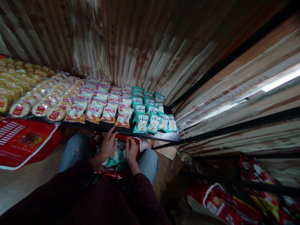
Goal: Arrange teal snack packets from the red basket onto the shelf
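Observation:
Between my knees stands a red shopping basket (140,147) holding green snack packets (114,159). My left hand (109,145) hovers over the basket's left side, its fingers apart and stretched toward the shelf edge, with nothing visible in them. On the basket's right side, my right hand (131,151) has bent fingers drawn together near the rim; whatever they hold, if anything, is hidden. Just beyond, a black shelf (154,136) carries rows of green-and-white snack packets (153,122) at its right end. Orange-and-white snack bags (109,112) stand in rows left of them.
Farther left on the shelf lie round wrapped cakes (39,107) and yellow packs (3,101). Another red basket (30,140) with a white handle sits at left. Dark metal bars (225,136) and striped plastic sheeting (140,47) enclose the shelf. Red packages (217,203) lie at lower right.

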`<act>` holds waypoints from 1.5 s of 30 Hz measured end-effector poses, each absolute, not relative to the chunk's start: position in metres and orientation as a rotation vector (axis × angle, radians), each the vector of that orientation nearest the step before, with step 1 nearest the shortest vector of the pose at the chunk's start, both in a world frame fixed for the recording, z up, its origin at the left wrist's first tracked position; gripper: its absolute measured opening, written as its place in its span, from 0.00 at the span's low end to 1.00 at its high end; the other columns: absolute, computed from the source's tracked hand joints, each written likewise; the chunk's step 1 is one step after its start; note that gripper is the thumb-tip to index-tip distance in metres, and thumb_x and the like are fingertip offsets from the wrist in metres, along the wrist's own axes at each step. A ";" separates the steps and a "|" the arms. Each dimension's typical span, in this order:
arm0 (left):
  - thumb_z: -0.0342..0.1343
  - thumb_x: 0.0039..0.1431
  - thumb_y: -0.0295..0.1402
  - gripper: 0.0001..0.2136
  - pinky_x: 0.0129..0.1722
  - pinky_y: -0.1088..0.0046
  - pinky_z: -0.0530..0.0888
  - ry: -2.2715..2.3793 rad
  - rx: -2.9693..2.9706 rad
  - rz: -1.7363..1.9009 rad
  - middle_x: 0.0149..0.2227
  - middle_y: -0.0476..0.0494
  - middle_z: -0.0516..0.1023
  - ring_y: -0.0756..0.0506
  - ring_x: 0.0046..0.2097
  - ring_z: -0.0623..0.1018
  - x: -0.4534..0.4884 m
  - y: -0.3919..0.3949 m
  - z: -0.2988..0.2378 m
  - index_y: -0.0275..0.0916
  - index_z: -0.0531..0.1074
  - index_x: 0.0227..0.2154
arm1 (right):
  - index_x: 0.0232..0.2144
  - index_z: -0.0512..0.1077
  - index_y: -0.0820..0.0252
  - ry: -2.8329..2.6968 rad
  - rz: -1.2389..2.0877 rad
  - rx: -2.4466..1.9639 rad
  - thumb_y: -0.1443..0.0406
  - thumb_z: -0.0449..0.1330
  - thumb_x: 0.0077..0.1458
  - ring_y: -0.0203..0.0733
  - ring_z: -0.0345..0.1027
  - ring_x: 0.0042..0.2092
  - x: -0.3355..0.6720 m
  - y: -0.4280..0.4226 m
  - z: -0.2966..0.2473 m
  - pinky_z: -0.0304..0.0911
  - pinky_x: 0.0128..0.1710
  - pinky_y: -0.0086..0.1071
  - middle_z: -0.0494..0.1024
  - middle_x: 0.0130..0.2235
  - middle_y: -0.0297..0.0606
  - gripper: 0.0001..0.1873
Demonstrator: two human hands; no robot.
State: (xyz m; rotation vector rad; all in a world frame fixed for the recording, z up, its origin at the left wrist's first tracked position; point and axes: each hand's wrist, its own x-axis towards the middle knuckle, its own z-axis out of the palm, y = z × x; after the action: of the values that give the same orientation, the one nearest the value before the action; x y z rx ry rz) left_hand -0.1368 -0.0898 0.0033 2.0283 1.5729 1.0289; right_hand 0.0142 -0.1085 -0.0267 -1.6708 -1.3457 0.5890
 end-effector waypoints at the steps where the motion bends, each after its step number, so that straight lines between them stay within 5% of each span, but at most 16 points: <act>1: 0.44 0.58 0.27 0.17 0.58 0.59 0.64 1.581 2.062 1.033 0.58 0.34 0.64 0.40 0.59 0.65 -0.133 -0.086 0.010 0.34 0.69 0.48 | 0.43 0.71 0.60 -1.425 0.492 -1.620 0.63 0.48 0.59 0.42 0.68 0.47 0.011 -0.102 -0.018 0.61 0.51 0.38 0.76 0.43 0.44 0.15; 7: 0.47 0.55 0.25 0.21 0.59 0.57 0.63 1.637 2.109 0.995 0.62 0.35 0.58 0.37 0.61 0.61 -0.115 -0.066 0.028 0.34 0.66 0.53 | 0.52 0.67 0.62 -1.551 0.258 -1.604 0.63 0.47 0.61 0.45 0.54 0.61 -0.002 -0.058 0.011 0.53 0.59 0.45 0.64 0.59 0.49 0.20; 20: 0.46 0.51 0.20 0.25 0.61 0.52 0.61 1.567 2.085 1.046 0.63 0.37 0.58 0.37 0.64 0.57 -0.110 -0.057 0.003 0.36 0.64 0.54 | 0.51 0.69 0.62 -1.528 0.361 -1.557 0.70 0.47 0.55 0.43 0.59 0.59 -0.001 -0.040 0.005 0.55 0.59 0.43 0.68 0.56 0.46 0.22; 37: 0.47 0.52 0.21 0.23 0.62 0.50 0.59 1.585 2.104 1.107 0.65 0.37 0.51 0.35 0.66 0.52 -0.103 -0.069 0.007 0.36 0.65 0.53 | 0.57 0.62 0.61 -1.487 -0.122 -1.736 0.66 0.44 0.61 0.51 0.39 0.67 0.044 -0.076 0.014 0.48 0.60 0.55 0.48 0.66 0.49 0.23; 45: 0.43 0.56 0.24 0.22 0.61 0.55 0.62 1.330 2.099 0.914 0.61 0.34 0.62 0.40 0.62 0.62 -0.070 -0.068 0.012 0.33 0.64 0.55 | 0.56 0.63 0.61 -1.461 -0.024 -1.744 0.65 0.46 0.59 0.52 0.42 0.65 0.052 -0.068 -0.001 0.49 0.59 0.55 0.49 0.65 0.51 0.23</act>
State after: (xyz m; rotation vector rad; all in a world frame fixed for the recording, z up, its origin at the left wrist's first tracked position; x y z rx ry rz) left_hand -0.0700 -0.0676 0.0121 2.0994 1.3297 0.9139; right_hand 0.0516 -0.0683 -0.0013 -1.7437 -1.4610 -0.0238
